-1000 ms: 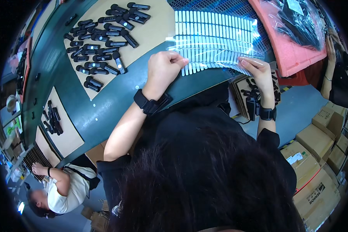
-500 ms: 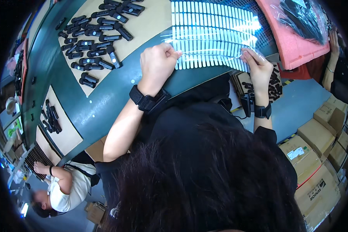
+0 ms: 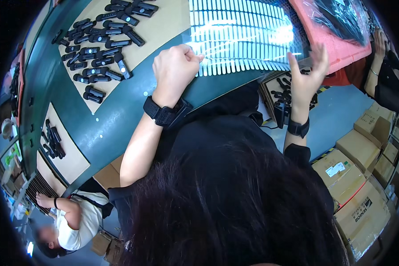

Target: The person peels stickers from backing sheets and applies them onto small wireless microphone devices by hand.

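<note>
A clear plastic sheet with rows of narrow white strips [image 3: 239, 37] stretches in front of me at the table's near edge, shiny with glare. At its near left corner, my left hand [image 3: 176, 66] is closed, thumb and fingers pinching the sheet's edge. My right hand [image 3: 309, 71] is raised beside the sheet's right edge, its fingers spread and nothing in them. Left of the sheet, many small black devices [image 3: 104, 40] with round pale spots lie loosely on a beige board [image 3: 164, 31].
The green table [image 3: 119, 106] carries a second beige board [image 3: 77, 155] with black pieces. Pink foam [image 3: 337, 55] holds bagged black parts at right. A tray [image 3: 270, 91] of dark pieces sits below. Cardboard boxes [image 3: 359, 150] stand right. Co-workers appear at lower left and far right.
My right hand has let go of the sheet's near right corner and opened, moving right and up. My left hand keeps its pinch. The whole view has shifted slightly.
</note>
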`<move>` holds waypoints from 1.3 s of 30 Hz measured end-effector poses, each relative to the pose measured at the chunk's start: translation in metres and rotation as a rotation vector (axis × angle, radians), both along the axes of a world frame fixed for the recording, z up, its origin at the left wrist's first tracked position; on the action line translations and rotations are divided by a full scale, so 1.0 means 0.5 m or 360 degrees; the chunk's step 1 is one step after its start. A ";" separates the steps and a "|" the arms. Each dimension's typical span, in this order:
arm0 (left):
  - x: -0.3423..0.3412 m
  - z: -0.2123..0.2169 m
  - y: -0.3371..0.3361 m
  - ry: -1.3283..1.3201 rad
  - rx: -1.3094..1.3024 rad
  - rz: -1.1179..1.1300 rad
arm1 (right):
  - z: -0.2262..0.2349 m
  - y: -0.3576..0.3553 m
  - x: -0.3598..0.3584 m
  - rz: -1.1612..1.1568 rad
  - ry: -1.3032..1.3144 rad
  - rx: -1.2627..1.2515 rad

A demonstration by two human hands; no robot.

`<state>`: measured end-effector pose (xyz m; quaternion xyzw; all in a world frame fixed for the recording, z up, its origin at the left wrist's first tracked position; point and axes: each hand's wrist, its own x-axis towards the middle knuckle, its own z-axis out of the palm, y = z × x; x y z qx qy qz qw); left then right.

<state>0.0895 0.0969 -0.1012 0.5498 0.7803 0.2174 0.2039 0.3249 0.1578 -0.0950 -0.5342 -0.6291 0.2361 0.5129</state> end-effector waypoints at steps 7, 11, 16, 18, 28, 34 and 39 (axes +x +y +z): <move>-0.005 -0.002 0.005 0.0073 -0.0003 0.0017 | 0.025 -0.044 -0.044 0.1169 -0.1050 0.0400; -0.004 -0.005 -0.002 -0.0029 0.0047 0.0006 | -0.006 -0.039 -0.058 0.1159 -0.1339 0.0138; -0.013 0.016 -0.008 -0.0149 -0.0162 -0.0035 | -0.020 -0.033 -0.059 0.1122 -0.1413 0.0129; 0.003 0.058 -0.024 0.0407 0.0274 0.0109 | -0.027 -0.034 -0.059 0.1118 -0.1382 0.0119; 0.147 0.004 -0.041 0.0738 -0.0019 -0.0901 | -0.049 -0.033 -0.055 0.1035 -0.1141 0.0103; 0.140 -0.002 -0.054 0.0991 -0.0074 -0.0876 | -0.055 -0.028 -0.044 0.1001 -0.1089 0.0133; 0.111 0.003 -0.075 0.0891 -0.0038 -0.0844 | -0.064 -0.006 0.006 0.0878 -0.1183 0.0150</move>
